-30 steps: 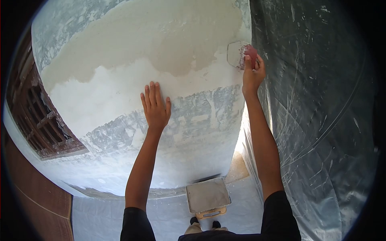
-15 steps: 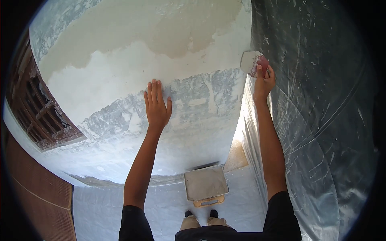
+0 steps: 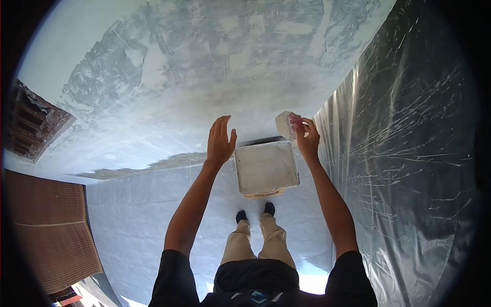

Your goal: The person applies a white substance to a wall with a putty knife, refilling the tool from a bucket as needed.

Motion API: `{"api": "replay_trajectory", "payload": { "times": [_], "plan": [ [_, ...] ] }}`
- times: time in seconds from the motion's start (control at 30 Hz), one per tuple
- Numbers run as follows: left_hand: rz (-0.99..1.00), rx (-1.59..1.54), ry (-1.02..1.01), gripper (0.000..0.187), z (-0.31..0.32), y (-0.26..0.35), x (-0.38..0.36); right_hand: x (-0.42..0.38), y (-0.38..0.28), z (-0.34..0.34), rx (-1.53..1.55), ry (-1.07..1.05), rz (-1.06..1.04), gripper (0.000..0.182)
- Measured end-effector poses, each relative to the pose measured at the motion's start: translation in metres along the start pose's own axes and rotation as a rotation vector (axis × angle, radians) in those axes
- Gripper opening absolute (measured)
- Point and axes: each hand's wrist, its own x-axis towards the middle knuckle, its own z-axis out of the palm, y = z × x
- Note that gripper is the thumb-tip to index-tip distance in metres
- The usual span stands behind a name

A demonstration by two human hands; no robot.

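Note:
My right hand (image 3: 309,141) pinches a putty spreader (image 3: 284,125) by its dark red grip, thumb on the near side. The spreader's pale, putty-smeared blade points left, just above the back right corner of a square tray (image 3: 272,191). Pale, smooth putty (image 3: 267,166) fills that tray. With fingers extended and thumb apart, my left hand (image 3: 220,141) is empty, up and to the left of the tray. Behind both hands is the wall (image 3: 194,102), coated in patchy grey and white plaster.
The tray rests on a yellowish stand (image 3: 264,194) right ahead of my feet (image 3: 255,211). Plastic sheeting (image 3: 404,169) splashed with white hangs on the right, and a grey sheet (image 3: 138,204) covers the floor. At left are a wooden window grille (image 3: 38,123) and brown woven matting (image 3: 53,220).
My view has tilted down toward the floor. The right hand has brought the spreader from the wall's right edge down and left to the tray. My left hand has come off the wall.

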Motion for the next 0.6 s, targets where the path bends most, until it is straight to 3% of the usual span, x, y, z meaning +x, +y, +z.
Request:
{"api": "replay_trajectory", "payload": {
  "times": [0.13, 0.23, 0.43, 0.6],
  "plan": [
    [-0.205, -0.094, -0.150, 0.042, 0.047, -0.045, -0.096, -0.078, 0.075, 0.024, -0.169, -0.107, 0.184, 0.030],
    [-0.332, -0.155, -0.227, 0.041, 0.078, -0.066, -0.161, -0.128, 0.158, 0.032, -0.254, -0.212, 0.190, 0.030],
    [-0.552, -0.225, -0.319, 0.040, 0.120, -0.076, -0.256, -0.176, 0.195, 0.015, -0.689, -0.473, 0.118, 0.023],
    [-0.661, -0.253, -0.357, 0.042, 0.149, -0.077, -0.307, -0.191, 0.226, -0.006, -0.780, -0.550, 0.082, 0.025]
  ]
}}
